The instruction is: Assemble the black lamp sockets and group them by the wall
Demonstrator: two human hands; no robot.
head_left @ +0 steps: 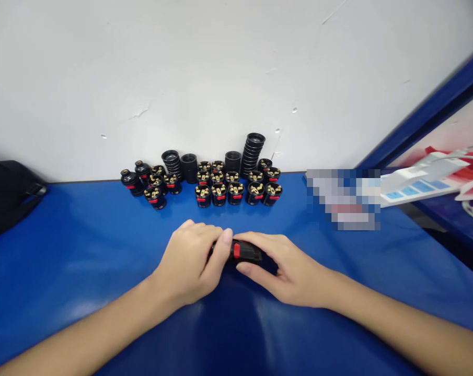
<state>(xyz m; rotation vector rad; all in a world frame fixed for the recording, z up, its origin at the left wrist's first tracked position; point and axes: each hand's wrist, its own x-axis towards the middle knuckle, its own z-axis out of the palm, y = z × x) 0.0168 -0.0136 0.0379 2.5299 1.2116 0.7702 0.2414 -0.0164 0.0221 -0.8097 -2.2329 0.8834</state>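
Observation:
Above the blue table, near its middle, my two hands hold a black plug connector (246, 252) with a red tab on top. My left hand (195, 258) is closed around its left end, thumb on top beside the red tab; that end is mostly hidden. At the right end, my right hand (289, 269) grips with fingers over the far side and thumb along the near side. Beyond my hands stand several short black plug cores (235, 193) with brass terminals facing up and red tabs on their sides.
Against the white wall stand a tall stack of black ribbed rings (252, 154), a shorter ribbed stack (172, 163) and plain black sleeves (188, 168). Two black connectors with domed tops (131, 183) are at left. A black bag (9, 198) lies far left, a power strip (420, 190) at right.

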